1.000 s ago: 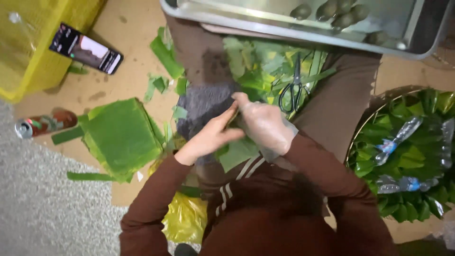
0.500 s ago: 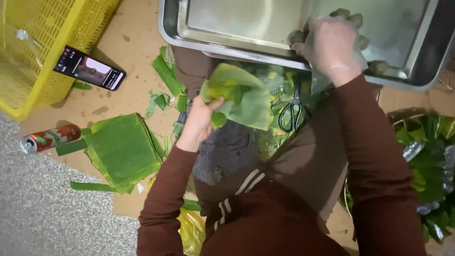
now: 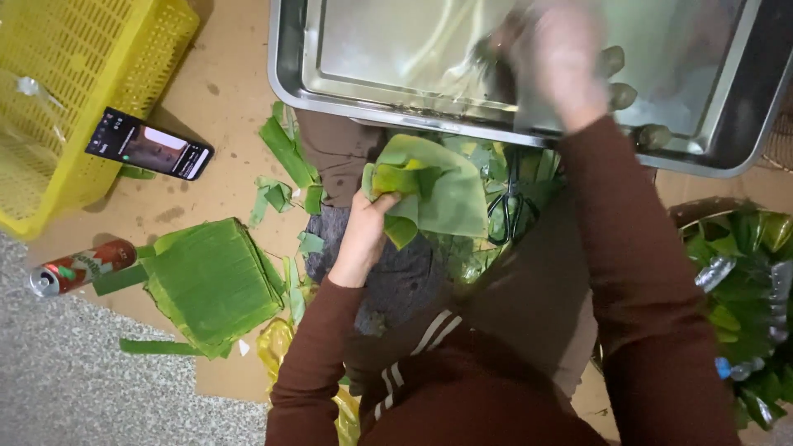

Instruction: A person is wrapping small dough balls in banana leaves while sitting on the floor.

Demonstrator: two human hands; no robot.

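Note:
My left hand [image 3: 363, 231] holds a folded green leaf [image 3: 434, 194] above my lap, the leaf bent into an open pocket. My right hand [image 3: 557, 58] is blurred with motion and reaches into the steel tray [image 3: 289, 66] in front of me; what it holds, if anything, cannot be made out. Small dark-green lumps [image 3: 624, 95] lie in the tray by that hand. Black scissors [image 3: 504, 211] rest on leaf scraps on my lap, just right of the folded leaf.
A stack of cut green leaf squares [image 3: 211, 285] lies on the cardboard at the left. A phone [image 3: 149, 144] leans against a yellow plastic crate [image 3: 74, 91]. A drink can [image 3: 78, 266] lies at the left. A basket of green leaves [image 3: 747, 289] stands at the right.
My hands parted from over my lap. The left raised the folded leaf toward the tray; the right went out into the tray and moves quickly there.

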